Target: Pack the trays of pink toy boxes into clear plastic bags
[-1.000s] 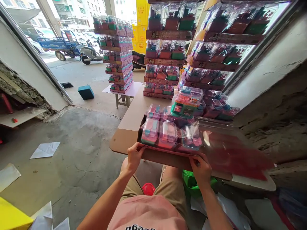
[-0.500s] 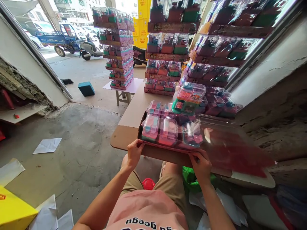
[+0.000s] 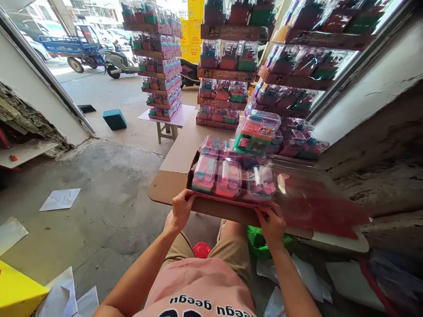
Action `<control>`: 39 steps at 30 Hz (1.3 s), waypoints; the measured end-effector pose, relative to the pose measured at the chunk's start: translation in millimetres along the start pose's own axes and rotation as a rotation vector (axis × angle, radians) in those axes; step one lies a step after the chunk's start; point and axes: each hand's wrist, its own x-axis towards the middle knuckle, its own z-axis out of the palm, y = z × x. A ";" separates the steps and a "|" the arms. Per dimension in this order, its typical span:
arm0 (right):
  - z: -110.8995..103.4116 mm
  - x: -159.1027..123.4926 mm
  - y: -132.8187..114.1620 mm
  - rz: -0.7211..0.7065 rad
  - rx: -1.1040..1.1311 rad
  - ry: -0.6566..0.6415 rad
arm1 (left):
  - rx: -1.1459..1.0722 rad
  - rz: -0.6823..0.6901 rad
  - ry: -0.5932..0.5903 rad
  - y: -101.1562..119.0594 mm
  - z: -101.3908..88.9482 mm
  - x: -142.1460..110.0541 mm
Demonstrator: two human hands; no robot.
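A shallow cardboard display tray (image 3: pixel 228 201) filled with clear-lidded pink and green plastic boxes (image 3: pixel 228 178) sits at the front of the table. My left hand (image 3: pixel 181 208) pinches the tray's near left corner between thumb and fingers. At the near right corner, my right hand (image 3: pixel 271 222) has its fingers closed on the edge in the same way. One more clear-topped box with a green base (image 3: pixel 256 132) rests on top of the filled boxes towards the back. A clear plastic sheet or cover (image 3: pixel 307 193) lies to the right of the tray, over something red.
Tall stacks of similar filled trays (image 3: pixel 228 72) stand at the back of the table (image 3: pixel 165 187), with others (image 3: pixel 291 66) at right. Another stack (image 3: pixel 157 66) is on a stool (image 3: pixel 167 131). Papers (image 3: pixel 60 199) and a yellow box (image 3: pixel 20 290) lie on the floor.
The whole view has shifted slightly, moving the scene a little left and up. Both hands keep their hold on the tray's near corners, and the boxes stay in place.
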 end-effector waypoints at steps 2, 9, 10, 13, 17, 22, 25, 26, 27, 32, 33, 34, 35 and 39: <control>0.2 0.0 -0.2 -0.010 -0.003 -0.001 | 0.009 0.006 0.001 0.2 -0.2 0.4; -0.1 -0.4 -1.3 -0.011 -0.002 -0.005 | 0.050 0.028 0.015 -1.1 0.3 -0.1; 0.1 -0.5 -1.4 -0.014 0.000 -0.006 | 0.057 0.032 0.016 -1.2 0.3 -0.2; 1.2 -0.5 -1.7 -0.024 -0.012 -0.008 | 0.072 0.039 0.019 -0.9 0.4 -0.3; 2.7 -0.3 -1.9 0.000 -0.043 0.012 | 0.094 0.038 0.040 -0.2 0.8 -0.3; 2.7 -0.5 -1.6 0.098 -0.076 0.037 | 0.207 0.155 0.016 -3.8 -0.4 1.2; 1.3 0.3 -2.1 0.103 -0.071 0.023 | 0.233 0.188 0.003 -6.7 -3.0 5.0; 0.7 0.8 -2.2 0.103 -0.061 0.011 | 0.239 0.199 -0.006 -7.3 -4.1 6.8; 0.1 1.6 -2.1 0.106 -0.049 0.000 | 0.245 0.213 -0.018 -7.7 -5.4 8.8; -3.4 5.5 1.9 0.125 0.009 -0.049 | 0.263 0.277 -0.111 -7.4 -13.2 17.8; -3.7 5.5 3.1 0.128 0.021 -0.059 | 0.266 0.288 -0.127 -7.0 -14.9 18.6; -3.8 5.2 4.1 0.138 0.037 -0.070 | 0.268 0.298 -0.141 -6.6 -16.5 18.9; -3.3 4.4 5.0 0.155 0.057 -0.081 | 0.272 0.307 -0.151 -6.1 -17.7 18.6; 4.4 -0.5 5.2 0.209 0.052 -0.090 | 0.317 0.309 -0.143 -3.3 -17.3 14.4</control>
